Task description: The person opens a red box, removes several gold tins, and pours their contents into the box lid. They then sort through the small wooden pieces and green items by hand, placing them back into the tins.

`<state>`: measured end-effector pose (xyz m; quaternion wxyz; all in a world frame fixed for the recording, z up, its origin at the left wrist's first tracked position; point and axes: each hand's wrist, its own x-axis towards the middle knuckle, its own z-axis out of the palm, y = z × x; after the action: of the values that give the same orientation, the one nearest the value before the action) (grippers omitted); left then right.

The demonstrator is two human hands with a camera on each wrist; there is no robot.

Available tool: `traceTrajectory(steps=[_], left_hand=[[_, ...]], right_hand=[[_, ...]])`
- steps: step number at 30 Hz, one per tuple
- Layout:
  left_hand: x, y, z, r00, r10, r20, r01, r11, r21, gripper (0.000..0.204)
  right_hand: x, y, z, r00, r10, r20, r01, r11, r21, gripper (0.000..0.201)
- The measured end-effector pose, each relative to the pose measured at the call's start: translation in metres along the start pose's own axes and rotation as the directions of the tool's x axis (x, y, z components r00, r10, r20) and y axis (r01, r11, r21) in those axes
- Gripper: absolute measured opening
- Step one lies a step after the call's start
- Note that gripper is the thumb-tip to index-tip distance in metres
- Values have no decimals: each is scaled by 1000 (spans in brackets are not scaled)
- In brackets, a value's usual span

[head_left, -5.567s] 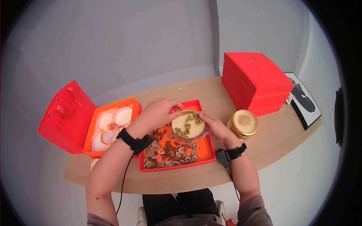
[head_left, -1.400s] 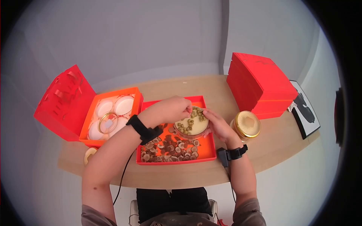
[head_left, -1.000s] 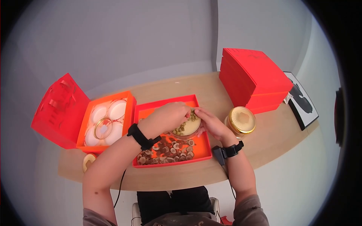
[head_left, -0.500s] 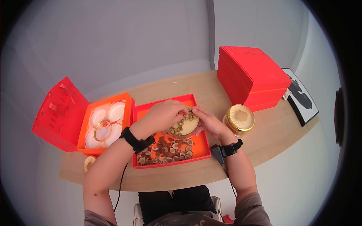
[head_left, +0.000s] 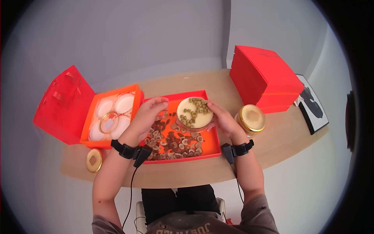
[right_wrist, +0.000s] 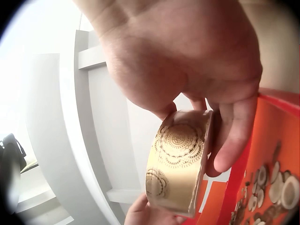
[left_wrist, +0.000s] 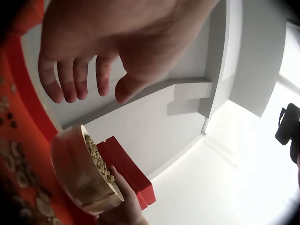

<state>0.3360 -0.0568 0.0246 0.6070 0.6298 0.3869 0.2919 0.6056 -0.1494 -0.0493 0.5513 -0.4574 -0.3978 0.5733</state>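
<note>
- While the right hand point(head_left: 225, 121) grips the round jar point(head_left: 201, 119) by its side, the head view shows me the left hand point(head_left: 149, 117) loose, holding nothing, just left of the jar.
- From that same view, the jar is over the far part of the red tray point(head_left: 187, 158), cream face upward, green pieces point(head_left: 199, 102) scattered on it; whether its base touches the tray, I can't tell. If that one-handed hold tipped, I'd expect pieces to slide among the slices point(head_left: 182, 146).
- Left wrist view: the left fingers hang apart, nothing between them. One right-hand digit lies at the rim; slipping inward, it might disturb the pieces.
- Right wrist view: right-hand digits flank the jar's patterned gold side point(right_wrist: 178, 145). It looks smooth, so slackening could let it slip.
</note>
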Motion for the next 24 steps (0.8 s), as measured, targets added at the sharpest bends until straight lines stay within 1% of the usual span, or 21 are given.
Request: traceTrajectory(steps=[1,2,3,4,5,6,8,9,11,12,14,15,17,18,20,21,22,24], left_hand=[[-5,-6,-6,999,-23,29,27,989,-143,28],[-11,-10,-10,997,-42,64,58,958,-282,28],[-16,-13,-14,997,-45,60,60,955,-290,28],[-22,-15,-17,994,-62,88,89,935,-344,31],[-27,-15,-19,990,-78,119,120,910,-397,33],[-31,-16,-18,989,-82,124,126,906,-404,33],[-36,-17,-18,974,-106,201,198,829,-523,41],[-36,-21,-19,973,-104,208,202,823,-531,41],[-34,-30,-21,956,16,293,169,785,-595,52],[-34,-31,-21,954,18,300,174,780,-601,52],[-35,-33,-20,961,90,261,97,775,-624,59],[-32,-37,-24,959,93,267,100,771,-629,59],[-29,-44,-36,924,217,315,89,679,-729,62],[-29,-44,-38,923,220,316,90,674,-733,62],[-31,-42,-41,966,171,192,29,669,-743,62],[-26,-52,-51,947,221,232,28,664,-747,62],[-26,-56,-58,946,226,232,27,660,-751,62],[-29,-55,-66,944,272,187,-28,630,-776,61]], right_hand=[[-2,-5,3,1000,-13,-27,13,1000,9,44],[-3,-11,7,1000,-6,-20,6,1000,1,44],[-3,-17,10,999,-29,-18,29,999,-15,44],[-5,-24,12,998,-53,-20,52,998,-32,45],[-7,-33,18,999,-53,-7,52,996,-66,44],[-10,-40,25,999,-45,-13,44,996,-71,44],[-11,-52,45,998,-63,23,65,993,-102,52],[-9,-52,52,998,-57,17,58,992,-113,52],[-4,-53,68,997,29,73,-27,999,-34,45],[-3,-54,75,997,34,64,-32,999,-42,45],[0,-54,90,993,69,94,-67,997,-34,46],[9,-48,97,981,90,174,-92,996,6,46],[18,-43,110,983,97,155,-97,995,-6,47],[22,-41,117,984,100,144,-99,995,-13,48],[29,-40,128,986,95,135,-92,995,-32,49],[33,-40,132,984,93,153,-90,996,-25,50],[36,-39,135,981,89,170,-87,996,-19,51],[43,-35,136,978,101,181,-95,995,-42,52]])
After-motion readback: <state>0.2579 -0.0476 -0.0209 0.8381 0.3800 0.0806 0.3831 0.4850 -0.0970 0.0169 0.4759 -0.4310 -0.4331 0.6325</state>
